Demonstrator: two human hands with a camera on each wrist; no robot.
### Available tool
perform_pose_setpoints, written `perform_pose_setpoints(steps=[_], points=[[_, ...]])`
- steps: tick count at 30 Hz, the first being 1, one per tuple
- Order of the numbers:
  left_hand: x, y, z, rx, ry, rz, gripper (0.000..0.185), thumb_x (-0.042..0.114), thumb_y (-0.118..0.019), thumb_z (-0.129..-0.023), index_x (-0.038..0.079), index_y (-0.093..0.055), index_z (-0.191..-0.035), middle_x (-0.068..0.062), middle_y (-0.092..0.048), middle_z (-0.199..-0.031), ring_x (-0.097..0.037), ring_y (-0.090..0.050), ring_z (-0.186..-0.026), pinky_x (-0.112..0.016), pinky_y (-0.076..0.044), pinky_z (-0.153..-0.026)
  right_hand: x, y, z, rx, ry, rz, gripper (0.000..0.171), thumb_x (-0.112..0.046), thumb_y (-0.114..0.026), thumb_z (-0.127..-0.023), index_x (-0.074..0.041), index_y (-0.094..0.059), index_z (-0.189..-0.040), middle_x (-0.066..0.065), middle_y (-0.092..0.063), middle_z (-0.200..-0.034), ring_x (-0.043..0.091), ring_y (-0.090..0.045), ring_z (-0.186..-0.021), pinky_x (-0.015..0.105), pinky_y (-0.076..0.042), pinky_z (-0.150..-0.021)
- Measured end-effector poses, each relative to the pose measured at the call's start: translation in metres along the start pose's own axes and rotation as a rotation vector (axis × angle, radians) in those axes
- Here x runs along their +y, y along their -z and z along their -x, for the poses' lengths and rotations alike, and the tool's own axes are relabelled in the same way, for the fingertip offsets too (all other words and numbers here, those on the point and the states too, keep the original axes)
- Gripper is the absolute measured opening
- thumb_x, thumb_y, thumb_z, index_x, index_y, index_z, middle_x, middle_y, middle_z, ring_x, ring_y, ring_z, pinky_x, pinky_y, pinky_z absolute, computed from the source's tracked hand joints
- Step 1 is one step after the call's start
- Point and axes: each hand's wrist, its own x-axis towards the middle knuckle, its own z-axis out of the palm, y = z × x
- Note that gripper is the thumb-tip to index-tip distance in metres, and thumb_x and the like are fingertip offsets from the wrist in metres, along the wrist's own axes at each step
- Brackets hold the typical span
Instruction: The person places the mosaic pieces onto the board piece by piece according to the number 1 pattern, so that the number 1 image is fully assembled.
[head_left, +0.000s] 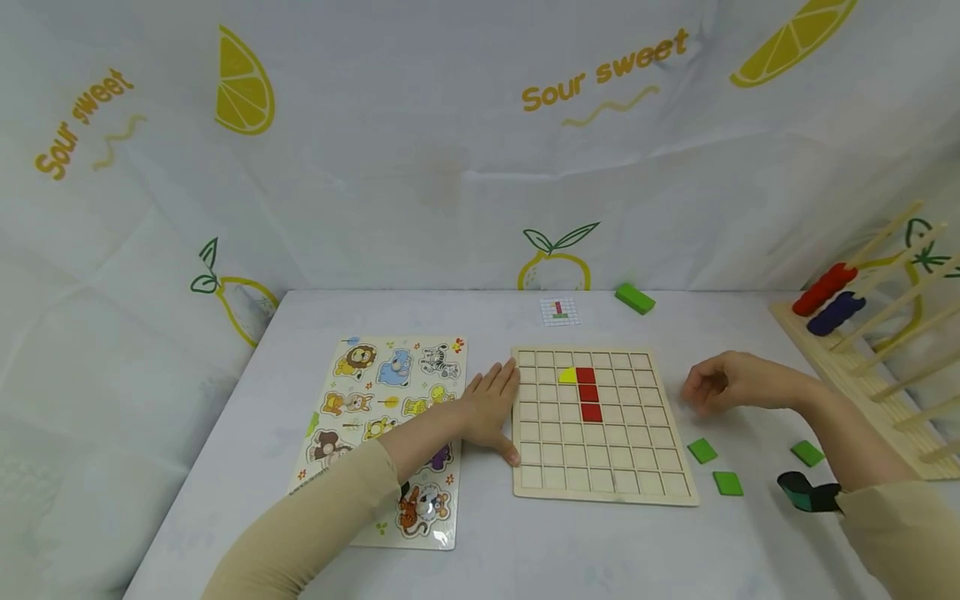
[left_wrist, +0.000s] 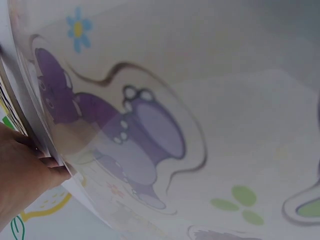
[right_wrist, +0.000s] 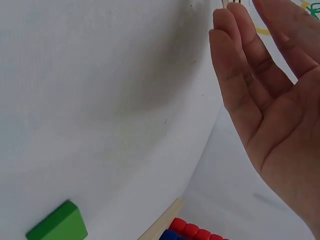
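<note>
Flat beside the wooden grid board (head_left: pixel 547 454), my left hand (head_left: pixel 487 410) has its fingers straight and spread, fingertips and thumb at the board's left edge. A row of three red square tiles (head_left: pixel 588 393) and a yellow rounded tile (head_left: pixel 567 376) sit in the grid's cells. My right hand (head_left: pixel 723 385) is above the table just right of the board, its fingers loosely bent. In the right wrist view no object shows between its fingers (right_wrist: pixel 227 70). Below it on the table lie three green square tiles (head_left: pixel 702 451).
An animal picture puzzle (head_left: pixel 442 533) lies under my left forearm. A small pattern card (head_left: pixel 560 312) and a green block (head_left: pixel 634 298) lie behind the board. At the right stands a wooden rack with red and blue beads (head_left: pixel 825 289). A printed cloth hangs at the back.
</note>
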Motion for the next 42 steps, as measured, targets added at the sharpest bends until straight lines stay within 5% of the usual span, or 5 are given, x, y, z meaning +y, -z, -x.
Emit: perform_pose_setpoints(steps=[6, 12, 28, 42], points=[[0.000, 0.000, 0.000, -0.004, -0.001, -0.002, 0.133, 0.061, -0.079, -0.071, 0.005, 0.004, -0.159, -0.010, 0.014, -0.168, -0.029, 0.007, -0.158, -0.047, -0.006, -0.129, 0.007, -0.004, 0.003, -0.137, 0.012, -0.120, 0.022, -0.002, -0.071, -0.077, -0.002, -0.071, -0.099, 0.006, -0.067, -0.093, 0.007, -0.060, -0.079, 0.023, -0.053, -0.071], [0.000, 0.001, -0.001, -0.005, 0.005, -0.006, 0.133, 0.061, -0.079, -0.071, 0.005, 0.004, -0.159, -0.010, 0.014, -0.168, -0.029, 0.007, -0.158, -0.047, -0.007, -0.129, 0.009, -0.010, 0.004, -0.183, 0.031, -0.158, 0.023, -0.001, -0.073, -0.076, -0.001, -0.072, -0.099, 0.005, -0.069, -0.091, 0.008, -0.059, -0.076, 0.022, -0.052, -0.068], [0.001, 0.001, 0.000, 0.005, 0.006, -0.010, 0.134, 0.061, -0.079, -0.070, 0.005, 0.003, -0.159, -0.011, 0.013, -0.168, -0.030, 0.006, -0.158, -0.047, -0.007, -0.129, -0.002, -0.027, -0.002, -0.141, -0.074, -0.008, 0.034, -0.005, -0.089, -0.059, -0.011, -0.067, -0.085, 0.000, -0.052, -0.076, 0.010, -0.047, -0.071, 0.021, -0.039, -0.058], [0.000, 0.000, -0.001, 0.002, 0.011, -0.011, 0.134, 0.061, -0.080, -0.070, 0.005, 0.003, -0.159, -0.011, 0.013, -0.168, -0.030, 0.006, -0.158, -0.047, -0.006, -0.129, -0.006, -0.032, 0.000, -0.093, -0.067, 0.106, 0.036, -0.003, -0.088, -0.060, -0.016, -0.063, -0.082, -0.002, -0.051, -0.072, 0.008, -0.046, -0.068, 0.020, -0.037, -0.057]])
